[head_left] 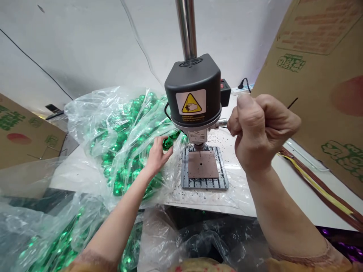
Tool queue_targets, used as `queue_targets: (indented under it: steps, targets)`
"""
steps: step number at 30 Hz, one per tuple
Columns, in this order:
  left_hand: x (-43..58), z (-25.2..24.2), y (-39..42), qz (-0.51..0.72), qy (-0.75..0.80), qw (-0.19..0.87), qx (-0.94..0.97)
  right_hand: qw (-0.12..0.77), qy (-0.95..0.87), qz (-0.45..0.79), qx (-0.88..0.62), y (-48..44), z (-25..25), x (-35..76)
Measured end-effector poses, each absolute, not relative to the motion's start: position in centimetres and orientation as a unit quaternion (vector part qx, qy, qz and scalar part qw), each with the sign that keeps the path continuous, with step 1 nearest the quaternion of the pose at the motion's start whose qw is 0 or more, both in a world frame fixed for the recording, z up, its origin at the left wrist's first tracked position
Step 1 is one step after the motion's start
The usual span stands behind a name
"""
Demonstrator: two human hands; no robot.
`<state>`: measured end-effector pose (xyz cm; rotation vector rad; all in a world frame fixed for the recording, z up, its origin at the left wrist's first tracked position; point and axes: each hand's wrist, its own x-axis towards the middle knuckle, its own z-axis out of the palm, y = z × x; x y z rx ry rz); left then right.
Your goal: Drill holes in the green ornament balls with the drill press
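A shiny green bauble (168, 143), partly hidden, is glittering just left of the drill press (195, 81), which is standing upright, its black housing (172, 85) bearing a yellow warning triangle (191, 103) and its thin bit (200, 154) pointing down above the slotted base (185, 177).

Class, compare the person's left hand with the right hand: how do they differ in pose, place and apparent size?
Pose: the left hand has its thumb apart from its fingers at shiny green balls, though its grip is unclear; the right hand is curled into a fist.
Place: the left hand is left of the drill press, the right hand right of it.
Size: the right hand looks larger than the left.
Shared: both are bare.
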<state>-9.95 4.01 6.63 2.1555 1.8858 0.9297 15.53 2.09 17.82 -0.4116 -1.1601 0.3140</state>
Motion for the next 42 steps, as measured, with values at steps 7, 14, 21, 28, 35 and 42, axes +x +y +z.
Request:
queue_targets:
  steps: [7,14,21,28,35,42]
  targets:
    - [-2.6,4.9,-1.3,0.541,0.449,0.573,0.421,0.806,-0.543,0.137,-0.189,2.2,17.8,15.5]
    - [-1.9,2.1,-0.1,0.559,0.495,0.493,0.446,0.803,-0.547,0.137,-0.193,1.9,18.0,15.6]
    - [-1.9,0.2,0.6,0.524,0.484,0.454,0.534,0.811,-0.540,0.124,-0.187,2.1,18.0,15.5]
    - [-2.4,-0.2,1.0,0.495,0.495,0.432,0.568,0.810,-0.545,0.118,-0.183,2.0,18.2,15.5]
    - [-2.7,0.0,0.9,0.452,0.518,0.343,0.640,0.800,-0.552,0.119,-0.203,1.8,18.1,15.6]
    - [-1.3,0.1,0.1,0.435,0.487,0.275,0.705,0.797,-0.547,0.136,-0.217,1.5,18.1,15.5]
